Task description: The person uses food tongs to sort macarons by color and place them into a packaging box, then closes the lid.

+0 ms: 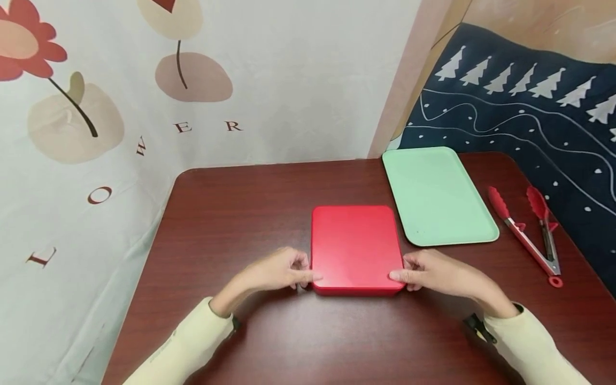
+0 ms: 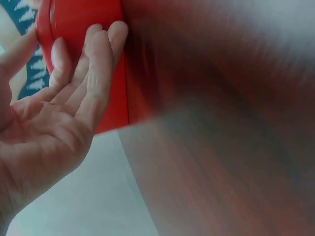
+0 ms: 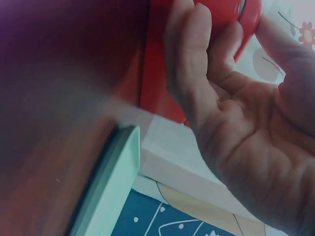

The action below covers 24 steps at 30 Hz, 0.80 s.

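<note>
A red rectangular box (image 1: 356,246) with rounded corners sits on the table, its red lid on top. My left hand (image 1: 275,270) holds its near left side, the thumb on the lid's edge and the fingers against the side wall. On the opposite side my right hand (image 1: 445,274) holds it the same way, thumb on the lid's near right corner. In the left wrist view a seam runs between lid and box near the thumb, and several fingertips touch the red wall (image 2: 110,105). The right wrist view shows the fingers along the other wall (image 3: 160,98). The box's inside is hidden.
A light green tray (image 1: 440,198) lies right behind the box, close to my right hand. Red-tipped tongs (image 1: 529,246) lie spread at the table's right. The dark reddish-brown table (image 1: 231,214) meets a printed white curtain (image 1: 298,80) at the back and left, and a navy tree-patterned cloth (image 1: 520,112) at the right.
</note>
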Motion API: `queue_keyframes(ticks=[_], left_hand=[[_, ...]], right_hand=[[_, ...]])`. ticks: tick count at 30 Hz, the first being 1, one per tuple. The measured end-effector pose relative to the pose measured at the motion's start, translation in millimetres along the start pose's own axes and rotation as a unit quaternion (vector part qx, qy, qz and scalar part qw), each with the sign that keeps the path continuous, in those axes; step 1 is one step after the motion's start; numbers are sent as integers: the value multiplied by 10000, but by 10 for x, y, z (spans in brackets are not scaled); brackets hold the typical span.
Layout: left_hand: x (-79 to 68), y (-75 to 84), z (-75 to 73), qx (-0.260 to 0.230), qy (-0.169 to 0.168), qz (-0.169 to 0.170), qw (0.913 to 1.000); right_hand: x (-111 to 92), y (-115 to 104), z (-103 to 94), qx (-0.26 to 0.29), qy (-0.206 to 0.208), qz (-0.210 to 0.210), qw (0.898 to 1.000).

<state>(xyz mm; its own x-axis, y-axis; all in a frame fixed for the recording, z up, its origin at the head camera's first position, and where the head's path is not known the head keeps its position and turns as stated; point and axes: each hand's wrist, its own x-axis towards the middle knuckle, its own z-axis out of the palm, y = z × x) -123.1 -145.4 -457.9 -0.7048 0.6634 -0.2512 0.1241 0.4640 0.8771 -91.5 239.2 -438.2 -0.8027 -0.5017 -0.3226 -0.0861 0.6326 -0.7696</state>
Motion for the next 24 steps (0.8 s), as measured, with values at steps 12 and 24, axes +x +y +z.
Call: queue_keyframes(ticks=[12, 24], left_hand=[[287, -72, -172, -695, 258, -162, 9971], [511, -27, -363, -390, 397, -239, 9982]], right_hand=[[307, 59, -146, 834, 242, -69, 9962], [520, 45, -382, 348, 406, 237, 9983]])
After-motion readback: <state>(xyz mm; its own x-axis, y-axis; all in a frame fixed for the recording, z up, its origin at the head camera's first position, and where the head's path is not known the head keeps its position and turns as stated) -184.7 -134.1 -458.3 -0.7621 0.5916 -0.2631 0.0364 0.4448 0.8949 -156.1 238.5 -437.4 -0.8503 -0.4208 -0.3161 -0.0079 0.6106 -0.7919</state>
